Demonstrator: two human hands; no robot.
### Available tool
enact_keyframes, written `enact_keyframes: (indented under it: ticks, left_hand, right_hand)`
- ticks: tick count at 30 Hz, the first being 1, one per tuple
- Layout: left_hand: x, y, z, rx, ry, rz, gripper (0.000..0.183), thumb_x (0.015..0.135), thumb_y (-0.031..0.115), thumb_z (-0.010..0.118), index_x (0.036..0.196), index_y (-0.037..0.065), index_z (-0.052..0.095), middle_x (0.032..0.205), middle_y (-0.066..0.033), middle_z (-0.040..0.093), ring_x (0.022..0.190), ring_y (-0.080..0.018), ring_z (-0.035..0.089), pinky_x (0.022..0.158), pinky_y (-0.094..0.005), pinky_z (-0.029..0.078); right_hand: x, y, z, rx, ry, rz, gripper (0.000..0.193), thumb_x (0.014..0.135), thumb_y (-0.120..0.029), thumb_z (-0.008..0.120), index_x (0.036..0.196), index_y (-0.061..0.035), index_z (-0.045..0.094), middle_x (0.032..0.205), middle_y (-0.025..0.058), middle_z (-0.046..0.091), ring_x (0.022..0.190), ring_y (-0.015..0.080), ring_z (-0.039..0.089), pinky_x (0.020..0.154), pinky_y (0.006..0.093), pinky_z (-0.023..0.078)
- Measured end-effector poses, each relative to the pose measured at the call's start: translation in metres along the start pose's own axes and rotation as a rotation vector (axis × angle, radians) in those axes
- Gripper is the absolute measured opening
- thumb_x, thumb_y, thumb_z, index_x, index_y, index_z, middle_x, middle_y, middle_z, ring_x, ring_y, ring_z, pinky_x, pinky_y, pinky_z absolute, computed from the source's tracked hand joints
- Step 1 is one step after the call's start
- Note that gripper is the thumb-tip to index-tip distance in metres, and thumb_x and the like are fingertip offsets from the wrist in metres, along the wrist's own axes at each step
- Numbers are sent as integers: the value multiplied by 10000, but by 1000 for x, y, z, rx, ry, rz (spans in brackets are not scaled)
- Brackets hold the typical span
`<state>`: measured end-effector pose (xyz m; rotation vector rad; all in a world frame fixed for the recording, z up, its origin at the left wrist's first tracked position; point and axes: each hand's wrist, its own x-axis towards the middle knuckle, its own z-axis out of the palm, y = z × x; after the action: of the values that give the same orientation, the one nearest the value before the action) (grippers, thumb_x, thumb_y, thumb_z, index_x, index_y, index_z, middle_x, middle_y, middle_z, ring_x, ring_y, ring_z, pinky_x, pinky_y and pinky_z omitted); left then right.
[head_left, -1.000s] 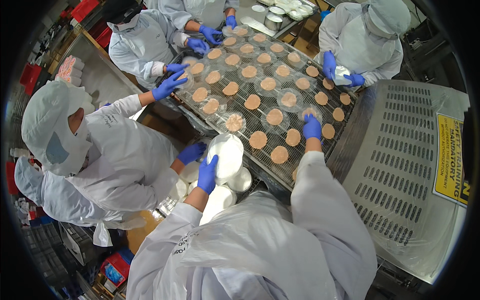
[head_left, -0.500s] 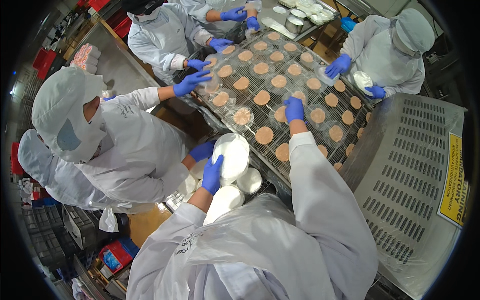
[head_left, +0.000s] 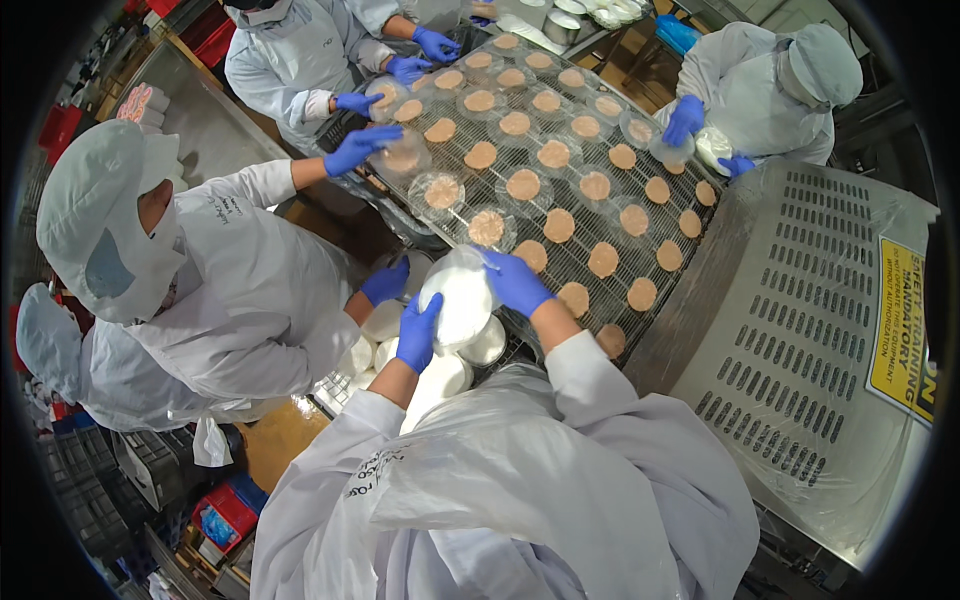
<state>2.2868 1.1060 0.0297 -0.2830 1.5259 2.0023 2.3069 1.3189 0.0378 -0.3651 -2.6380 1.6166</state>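
While a co-worker in white (head_left: pixel 245 265) at the left reaches a blue-gloved hand (head_left: pixel 352 153) to the edge of a wire-mesh belt (head_left: pixel 665 226), the person's left hand (head_left: pixel 417 334), also gloved in blue, is partly closed around the lower left side of a stack of thin white discs (head_left: pixel 458 297), thumb on top. More round white stacks (head_left: pixel 438 380) sit below it. The discs are beside the belt's near edge, between the person's two hands. The right hand (head_left: pixel 515 283) meets their upper right edge, its fingertips partly hidden; whether it pinches a disc I cannot tell. Farther right, round pinkish patties (head_left: pixel 559 225) lie spaced over the belt, several on clear discs (head_left: pixel 511 229). Another co-worker (head_left: pixel 755 80), upper right, holds a white bundle (head_left: pixel 713 148) near a slotted metal guard (head_left: pixel 790 330) bearing a yellow sign (head_left: pixel 900 330).
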Motion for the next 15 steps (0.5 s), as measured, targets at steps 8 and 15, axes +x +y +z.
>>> enact_keyframes:
  ticks: [8,15]
  left_hand:
    - [-13,-16,5,-26,14,-53,406,883,189,621,1227,-1,518,1108,-92,611,946,-177,607,819,-308,502]
    - [-35,-30,5,-38,51,-76,402,888,197,613,1224,-1,517,1119,-99,607,951,-186,608,822,-313,503]
  right_hand:
    - [8,27,-51,-115,422,-121,350,804,15,503,1138,-30,596,1031,203,634,937,320,622,836,353,484]
    - [-91,101,-18,-497,173,-11,485,783,27,451,1259,-51,498,1358,173,439,1268,334,400,1035,370,366]
